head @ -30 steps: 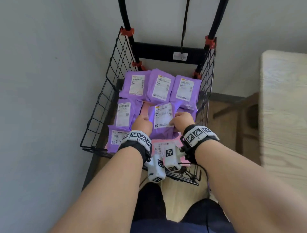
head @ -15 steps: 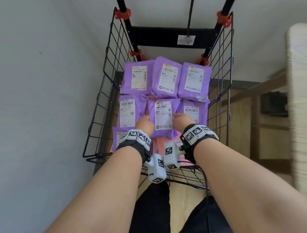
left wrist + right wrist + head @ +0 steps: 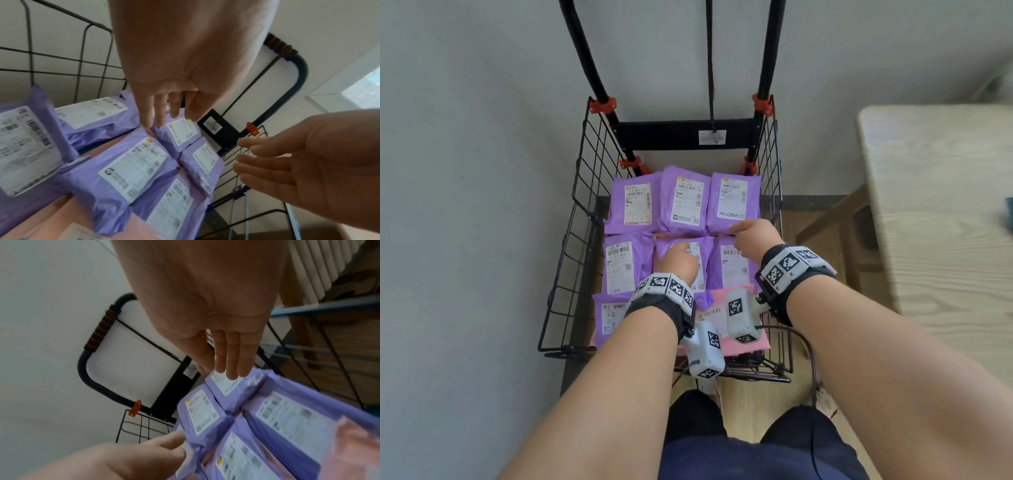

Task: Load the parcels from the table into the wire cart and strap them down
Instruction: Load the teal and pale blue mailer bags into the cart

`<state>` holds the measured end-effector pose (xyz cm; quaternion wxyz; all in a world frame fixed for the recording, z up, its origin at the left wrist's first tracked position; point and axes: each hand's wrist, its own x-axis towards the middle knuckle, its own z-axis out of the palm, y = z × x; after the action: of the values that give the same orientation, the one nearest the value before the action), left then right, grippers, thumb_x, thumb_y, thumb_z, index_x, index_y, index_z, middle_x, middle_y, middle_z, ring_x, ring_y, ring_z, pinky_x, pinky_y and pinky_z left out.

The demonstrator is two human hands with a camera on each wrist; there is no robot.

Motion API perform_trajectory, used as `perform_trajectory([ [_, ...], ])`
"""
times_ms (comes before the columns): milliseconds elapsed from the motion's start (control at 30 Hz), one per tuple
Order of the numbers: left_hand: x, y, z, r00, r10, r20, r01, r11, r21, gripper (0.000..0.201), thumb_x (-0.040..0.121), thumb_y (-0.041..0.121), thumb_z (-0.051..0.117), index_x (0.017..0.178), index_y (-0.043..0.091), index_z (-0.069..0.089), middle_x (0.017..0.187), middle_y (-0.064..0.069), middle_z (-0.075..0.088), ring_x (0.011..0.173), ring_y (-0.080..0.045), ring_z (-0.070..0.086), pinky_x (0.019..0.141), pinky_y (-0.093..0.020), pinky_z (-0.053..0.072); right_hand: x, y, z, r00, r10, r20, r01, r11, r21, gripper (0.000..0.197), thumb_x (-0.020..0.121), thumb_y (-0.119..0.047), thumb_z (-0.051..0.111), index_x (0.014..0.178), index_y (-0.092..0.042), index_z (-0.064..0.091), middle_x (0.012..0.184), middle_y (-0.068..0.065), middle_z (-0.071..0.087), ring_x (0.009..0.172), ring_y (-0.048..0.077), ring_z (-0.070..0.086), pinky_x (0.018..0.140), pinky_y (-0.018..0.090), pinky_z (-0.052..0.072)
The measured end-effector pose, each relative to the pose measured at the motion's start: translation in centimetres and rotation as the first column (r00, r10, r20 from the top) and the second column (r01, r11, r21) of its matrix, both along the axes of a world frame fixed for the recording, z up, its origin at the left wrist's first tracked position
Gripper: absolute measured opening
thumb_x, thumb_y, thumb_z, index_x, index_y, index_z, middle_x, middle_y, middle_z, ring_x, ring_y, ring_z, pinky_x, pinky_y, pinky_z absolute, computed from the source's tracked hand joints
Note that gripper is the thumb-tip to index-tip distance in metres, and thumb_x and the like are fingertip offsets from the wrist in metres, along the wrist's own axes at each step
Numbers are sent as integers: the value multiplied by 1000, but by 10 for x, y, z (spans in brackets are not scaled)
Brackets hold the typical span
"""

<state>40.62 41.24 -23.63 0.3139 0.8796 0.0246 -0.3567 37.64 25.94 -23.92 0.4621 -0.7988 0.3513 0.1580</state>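
So the wire cart (image 3: pixel 585 219) is parked against a pale wall (image 3: pixel 465 171), and it's already packed with purple parcels (image 3: pixel 685 202) laid flat in rows, white labels facing up. Three are lined along the far end under the black crossbar (image 3: pixel 681 135), three more sit in the middle row, and one is seen at the near left, with a pink parcel (image 3: pixel 726 294) lying at the near right, partly tucked under the purple ones. The left hand (image 3: pixel 677 265) is held over the middle parcel of the middle row, fingers (image 3: pixel 148 113) straight and pointing down, tips touching the purple wrap right at the seam between rows; nothing is gripped. The right hand (image 3: pixel 755 238) is held a bit higher and farther, over the gap between the far right parcel and the one nearer to it, fingers (image 3: pixel 232 360) stretched out flat and close together, nothing held either; whether its tips actually touch the wrap can't be told. A thin black cord (image 3: pixel 710 61) is seen hanging down the middle between the two handle posts (image 3: pixel 582 51). The tabletop (image 3: pixel 941 212), light wood, sits off to the right, and almost nothing is seen on the part in view, only a small teal bit at the very edge.
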Motion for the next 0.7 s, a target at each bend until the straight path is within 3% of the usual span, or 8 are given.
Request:
perform_trajectory([
  [67,-5,-20,20,999,-35,39,36,999,-15,50,95,6,38,142,19,44,142,-10,49,120,-32,54,94,-33,46,-9,-19,19,996,-76,38,76,997,-2,37,90,2,45,113,-14,69,104,4,64,81,18,59,80,30,54],
  [167,-13,-57,46,994,-59,90,64,997,-53,52,93,5,38,144,17,42,148,-9,42,124,-32,51,95,-32,44,-27,-54,43,978,-181,104,179,983,26,35,87,4,46,106,-12,71,89,-1,63,82,20,63,84,33,55],
  [267,-24,-101,68,986,-102,131,114,989,-92,56,93,2,36,146,18,37,150,-9,38,124,-35,52,97,-39,46,-49,-93,60,952,-269,146,264,963,54,31,86,5,51,101,-11,72,70,-2,60,74,21,60,81,35,54],
  [400,-53,-165,84,973,-152,175,176,976,-126,58,91,3,37,145,23,40,142,-10,49,118,-33,56,91,-36,49,-83,-148,69,900,-402,168,391,916,95,27,87,5,53,84,-16,69,83,7,66,78,23,62,79,36,55],
  [467,-70,-198,86,969,-162,188,192,969,-154,57,91,5,39,144,24,42,144,-6,47,122,-30,54,96,-35,47,-105,-178,67,895,-412,173,408,911,57,27,87,2,53,79,-21,64,88,7,66,85,24,62,83,37,56],
  [533,-94,-230,87,961,-193,199,223,964,-143,54,92,6,40,144,22,42,149,-3,41,130,-24,47,104,-31,40,-133,-210,65,893,-422,156,419,907,53,27,87,1,53,76,-23,61,82,5,62,83,24,58,77,33,52],
  [633,-138,-280,83,950,-263,166,288,946,-151,55,91,6,40,144,20,42,150,-1,40,130,-22,46,103,-27,39,-185,-262,59,882,-456,119,457,889,23,22,86,-1,52,86,-19,65,71,2,56,81,23,55,74,34,47],
  [700,-168,-313,80,947,-290,139,311,936,-163,56,90,6,40,144,21,42,149,-1,41,123,-23,52,96,-26,44,-220,-297,57,878,-470,93,475,879,-39,25,87,-2,51,100,-14,69,75,3,59,83,24,57,79,36,50],
])
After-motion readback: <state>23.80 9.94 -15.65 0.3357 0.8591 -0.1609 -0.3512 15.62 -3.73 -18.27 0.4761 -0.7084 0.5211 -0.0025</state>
